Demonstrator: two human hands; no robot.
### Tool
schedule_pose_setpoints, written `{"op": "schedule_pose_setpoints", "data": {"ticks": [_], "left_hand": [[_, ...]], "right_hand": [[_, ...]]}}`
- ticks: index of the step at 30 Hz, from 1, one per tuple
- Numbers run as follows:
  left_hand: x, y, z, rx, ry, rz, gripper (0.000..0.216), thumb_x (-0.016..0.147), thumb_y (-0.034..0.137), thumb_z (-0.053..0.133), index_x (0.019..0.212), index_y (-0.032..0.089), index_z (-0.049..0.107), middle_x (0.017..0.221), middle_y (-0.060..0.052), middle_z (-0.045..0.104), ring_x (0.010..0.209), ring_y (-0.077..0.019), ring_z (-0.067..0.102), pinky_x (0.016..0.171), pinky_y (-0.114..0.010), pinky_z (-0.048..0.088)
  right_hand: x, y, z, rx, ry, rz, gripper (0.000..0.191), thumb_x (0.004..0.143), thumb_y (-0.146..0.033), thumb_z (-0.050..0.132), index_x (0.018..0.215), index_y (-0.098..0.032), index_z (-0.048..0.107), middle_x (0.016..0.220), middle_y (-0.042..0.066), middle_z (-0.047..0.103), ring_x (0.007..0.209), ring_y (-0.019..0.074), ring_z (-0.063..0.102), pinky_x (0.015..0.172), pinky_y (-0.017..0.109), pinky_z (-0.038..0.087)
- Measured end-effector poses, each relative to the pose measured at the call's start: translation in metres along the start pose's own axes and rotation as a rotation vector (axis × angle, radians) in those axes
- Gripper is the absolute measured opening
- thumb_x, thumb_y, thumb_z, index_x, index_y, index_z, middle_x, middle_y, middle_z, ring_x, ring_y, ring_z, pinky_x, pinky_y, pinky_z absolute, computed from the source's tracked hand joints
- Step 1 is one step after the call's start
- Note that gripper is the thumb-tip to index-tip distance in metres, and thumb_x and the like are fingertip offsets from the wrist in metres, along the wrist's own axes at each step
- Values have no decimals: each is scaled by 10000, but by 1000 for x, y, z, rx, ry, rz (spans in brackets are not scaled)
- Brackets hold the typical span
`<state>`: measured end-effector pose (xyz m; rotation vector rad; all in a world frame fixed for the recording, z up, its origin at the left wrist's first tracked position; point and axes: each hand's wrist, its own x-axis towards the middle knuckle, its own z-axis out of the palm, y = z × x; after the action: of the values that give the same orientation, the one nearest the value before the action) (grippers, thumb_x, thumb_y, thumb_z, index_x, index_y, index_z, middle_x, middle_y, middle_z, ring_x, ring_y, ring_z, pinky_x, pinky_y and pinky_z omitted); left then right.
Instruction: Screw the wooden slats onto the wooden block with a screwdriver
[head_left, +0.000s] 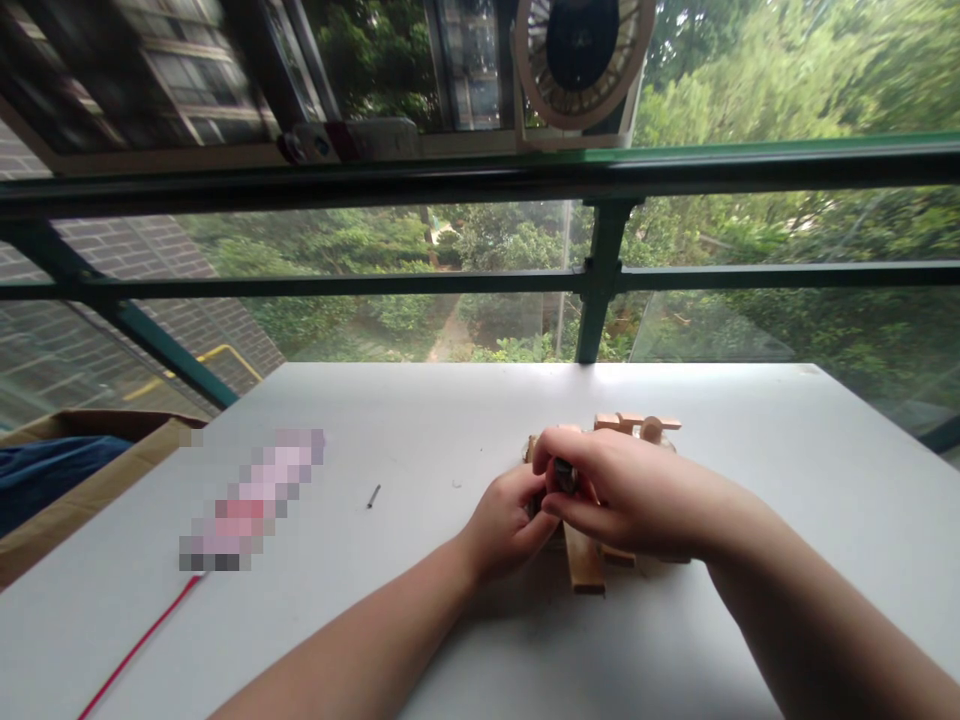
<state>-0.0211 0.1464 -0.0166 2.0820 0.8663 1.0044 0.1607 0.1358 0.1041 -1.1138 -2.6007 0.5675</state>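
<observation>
A small wooden model (586, 572) made of light brown strips and blocks lies on the white table (360, 620), partly covered by my hands. My left hand (511, 522) is closed at its left side, the fingers curled in; what they hold is hidden. Over the model reaches my right hand (622, 490), its thumb and fingers closed around a small dark object (566, 475) whose kind I cannot make out. The fingertips of both hands are close together. Beyond the right hand, a wooden crosspiece with a round end (652, 430) shows.
A small dark metal pin or screw (373, 496) lies left of my hands. Farther left is a pixelated, pinkish long object (255, 500) with a red cable (142, 640). A cardboard box (112, 470) holding blue cloth stands beside the table. Behind run a green railing (360, 288) and a round fan (585, 60).
</observation>
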Motion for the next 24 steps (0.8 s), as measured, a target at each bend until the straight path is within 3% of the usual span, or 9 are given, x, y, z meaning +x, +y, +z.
{"op": "schedule_pose_setpoints", "data": {"ticks": [24], "left_hand": [[0, -1, 0, 39, 8, 10, 241, 867, 340, 509, 927, 150, 644, 812, -43, 653, 763, -171, 577, 699, -271, 454]], "right_hand": [[2, -1, 0, -3, -2, 8, 116, 871, -296, 492, 939, -225, 555, 773, 10, 610, 691, 147, 509, 598, 261, 298]]}}
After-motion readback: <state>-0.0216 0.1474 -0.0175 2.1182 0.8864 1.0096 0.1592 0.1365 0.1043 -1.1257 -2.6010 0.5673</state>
